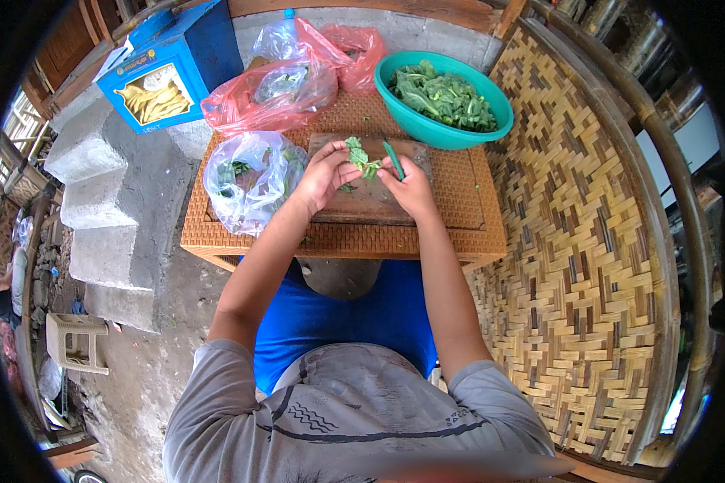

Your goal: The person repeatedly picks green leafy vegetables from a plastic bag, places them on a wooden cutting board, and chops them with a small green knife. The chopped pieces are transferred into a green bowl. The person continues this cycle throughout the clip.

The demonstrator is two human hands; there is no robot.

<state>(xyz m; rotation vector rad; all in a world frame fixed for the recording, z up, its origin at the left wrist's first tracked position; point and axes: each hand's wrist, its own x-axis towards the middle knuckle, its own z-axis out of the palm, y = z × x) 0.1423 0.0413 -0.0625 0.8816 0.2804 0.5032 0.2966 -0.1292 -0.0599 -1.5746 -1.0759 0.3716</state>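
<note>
Between my two hands, above a wooden cutting board (362, 208), is a small sprig of leafy greens (357, 156). My left hand (328, 172) pinches its upper leaves with the fingertips. A green-handled knife (393, 160) is gripped in my right hand (409, 186), whose thumb and finger also touch the sprig's lower end; the blade is hard to make out. Scraps of leaf lie on the board. Left of it sits a clear plastic bag (251, 181) with greens inside. Behind, to the right, a turquoise plastic basin (450, 140) holds a heap of leafy greens (441, 99).
Everything stands on a brown woven-pattern table (338, 240). Red plastic bags (266, 99) and a blue box (208, 51) are at the back left. Concrete steps (103, 199) and a plastic stool (77, 341) lie left. A woven bamboo wall (574, 259) borders the right side.
</note>
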